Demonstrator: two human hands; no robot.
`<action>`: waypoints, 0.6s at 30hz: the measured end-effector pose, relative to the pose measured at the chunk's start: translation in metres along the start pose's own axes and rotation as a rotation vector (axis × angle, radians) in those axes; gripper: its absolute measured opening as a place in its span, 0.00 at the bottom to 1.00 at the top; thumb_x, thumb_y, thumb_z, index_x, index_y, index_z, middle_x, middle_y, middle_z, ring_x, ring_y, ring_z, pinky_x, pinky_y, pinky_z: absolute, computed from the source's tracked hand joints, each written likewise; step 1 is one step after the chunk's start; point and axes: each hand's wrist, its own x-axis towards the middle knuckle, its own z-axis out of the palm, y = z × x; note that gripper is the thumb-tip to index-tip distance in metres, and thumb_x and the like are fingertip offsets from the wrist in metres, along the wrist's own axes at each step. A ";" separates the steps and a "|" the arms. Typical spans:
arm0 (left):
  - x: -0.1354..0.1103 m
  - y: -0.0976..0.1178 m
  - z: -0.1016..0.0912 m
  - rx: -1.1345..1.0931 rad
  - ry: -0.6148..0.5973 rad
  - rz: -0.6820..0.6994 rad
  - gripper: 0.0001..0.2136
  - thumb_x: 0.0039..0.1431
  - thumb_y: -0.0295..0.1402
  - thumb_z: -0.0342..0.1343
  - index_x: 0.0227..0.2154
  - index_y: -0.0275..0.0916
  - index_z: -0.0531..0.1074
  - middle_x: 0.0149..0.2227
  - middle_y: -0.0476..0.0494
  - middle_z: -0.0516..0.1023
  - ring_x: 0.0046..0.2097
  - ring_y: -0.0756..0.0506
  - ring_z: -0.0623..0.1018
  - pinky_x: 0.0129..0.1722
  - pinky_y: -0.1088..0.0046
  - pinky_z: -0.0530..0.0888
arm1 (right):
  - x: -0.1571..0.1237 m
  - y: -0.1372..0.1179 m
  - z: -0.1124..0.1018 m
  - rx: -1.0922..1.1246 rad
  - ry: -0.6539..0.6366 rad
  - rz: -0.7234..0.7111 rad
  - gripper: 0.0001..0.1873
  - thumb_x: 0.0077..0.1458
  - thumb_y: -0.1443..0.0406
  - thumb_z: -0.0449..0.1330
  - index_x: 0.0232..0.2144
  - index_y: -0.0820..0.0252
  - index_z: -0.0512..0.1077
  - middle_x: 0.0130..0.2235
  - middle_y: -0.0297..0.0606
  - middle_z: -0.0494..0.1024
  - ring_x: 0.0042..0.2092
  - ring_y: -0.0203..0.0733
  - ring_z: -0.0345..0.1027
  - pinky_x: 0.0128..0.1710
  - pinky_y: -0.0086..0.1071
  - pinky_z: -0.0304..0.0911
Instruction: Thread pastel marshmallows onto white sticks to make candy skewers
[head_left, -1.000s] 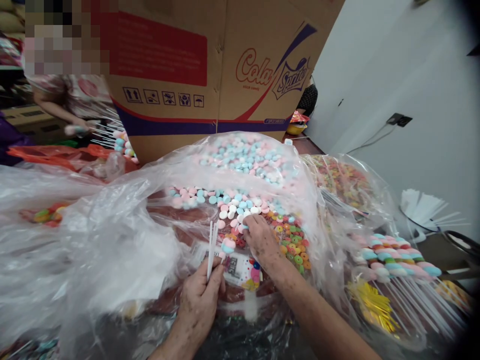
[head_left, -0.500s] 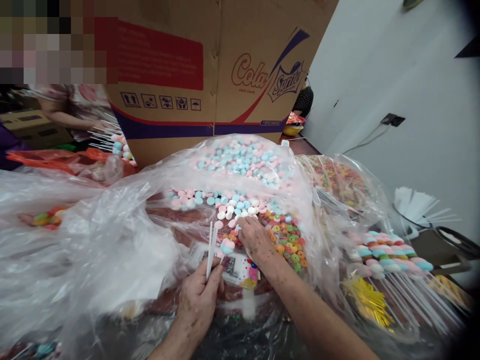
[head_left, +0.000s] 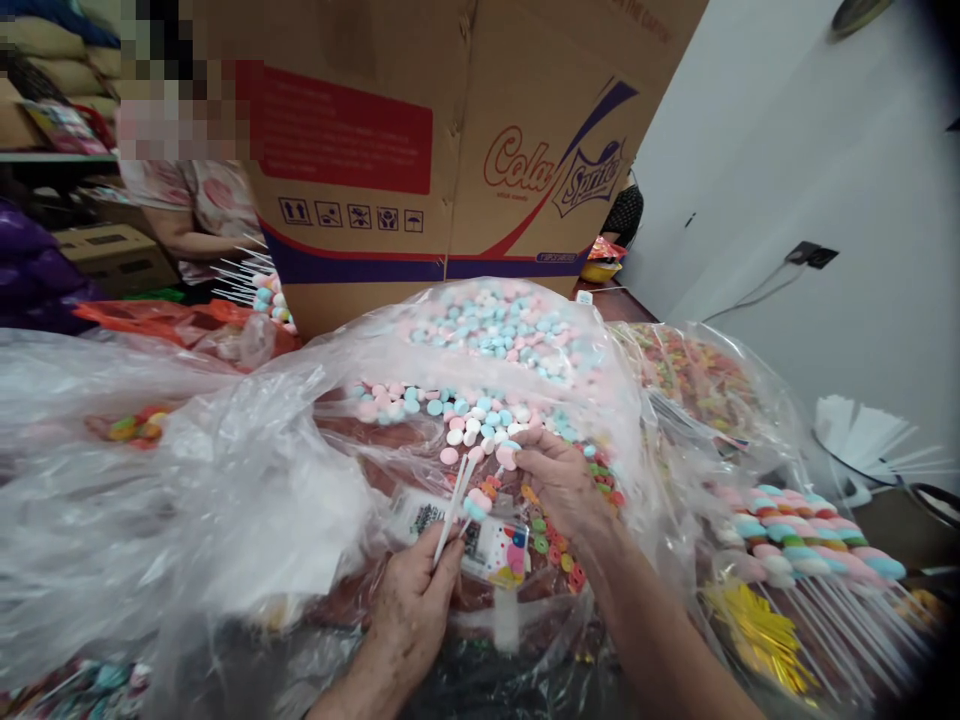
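Between the thumb and fingers of my left hand [head_left: 420,600] are several thin white sticks [head_left: 452,505]. One stick carries a pink and blue marshmallow [head_left: 477,503], with orange-red gummy rings [head_left: 492,485] just above it. My right hand [head_left: 566,490] pinches another pink and blue marshmallow [head_left: 508,455] at its fingertips, near the stick's upper end. Behind it, pastel marshmallows [head_left: 495,320] spill from a clear plastic bag. Loose gummy rings [head_left: 559,550] lie under and beside my right hand, which hides part of them. A printed packet [head_left: 499,550] lies below the sticks.
A large cardboard box [head_left: 360,130] stands behind the bag. Finished marshmallow skewers [head_left: 810,530] and gold ties [head_left: 757,635] lie at right, below loose white sticks [head_left: 862,435]. Crumpled clear plastic [head_left: 247,500] covers the left. Another person [head_left: 195,200] is beyond the box.
My right hand has lifted from the candy pile and now pinches a marshmallow near the sticks. My left hand still holds the sticks. The whole view has shifted slightly.
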 end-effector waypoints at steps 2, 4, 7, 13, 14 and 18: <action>0.000 -0.001 0.000 0.014 -0.006 -0.003 0.14 0.64 0.42 0.47 0.32 0.39 0.73 0.19 0.55 0.67 0.24 0.48 0.68 0.26 0.76 0.62 | -0.001 0.001 0.001 0.013 -0.003 -0.004 0.13 0.35 0.65 0.70 0.28 0.61 0.74 0.24 0.29 0.74 0.24 0.34 0.66 0.26 0.29 0.63; 0.001 -0.002 -0.001 0.030 -0.015 -0.005 0.15 0.64 0.42 0.47 0.32 0.39 0.73 0.19 0.54 0.67 0.23 0.48 0.68 0.26 0.76 0.61 | -0.002 0.003 0.002 0.020 -0.005 -0.011 0.13 0.36 0.65 0.69 0.29 0.61 0.75 0.24 0.29 0.75 0.24 0.33 0.66 0.26 0.29 0.63; 0.001 -0.001 -0.002 0.043 -0.015 0.004 0.14 0.63 0.42 0.46 0.32 0.40 0.73 0.19 0.54 0.68 0.23 0.48 0.69 0.26 0.75 0.62 | -0.004 0.002 0.005 0.005 0.001 -0.022 0.13 0.36 0.66 0.70 0.28 0.60 0.75 0.25 0.29 0.76 0.24 0.32 0.66 0.26 0.27 0.62; 0.001 0.002 -0.002 0.043 -0.005 -0.007 0.14 0.62 0.41 0.46 0.32 0.40 0.74 0.17 0.54 0.68 0.22 0.47 0.70 0.25 0.75 0.62 | -0.008 0.005 0.005 -0.125 0.000 -0.089 0.13 0.38 0.62 0.70 0.30 0.59 0.78 0.26 0.32 0.79 0.27 0.35 0.70 0.28 0.28 0.64; 0.001 0.002 -0.002 0.042 -0.003 -0.010 0.15 0.62 0.42 0.46 0.32 0.40 0.74 0.17 0.54 0.68 0.22 0.47 0.70 0.25 0.75 0.62 | -0.008 0.007 0.003 -0.176 -0.003 -0.117 0.13 0.40 0.61 0.70 0.31 0.59 0.79 0.26 0.32 0.79 0.27 0.36 0.70 0.28 0.29 0.65; 0.000 -0.002 0.000 0.041 0.018 -0.005 0.15 0.62 0.42 0.46 0.34 0.39 0.74 0.17 0.54 0.68 0.22 0.48 0.70 0.25 0.76 0.63 | -0.010 0.014 -0.002 -0.408 -0.017 -0.263 0.12 0.45 0.60 0.66 0.34 0.58 0.81 0.31 0.35 0.82 0.33 0.40 0.74 0.34 0.32 0.68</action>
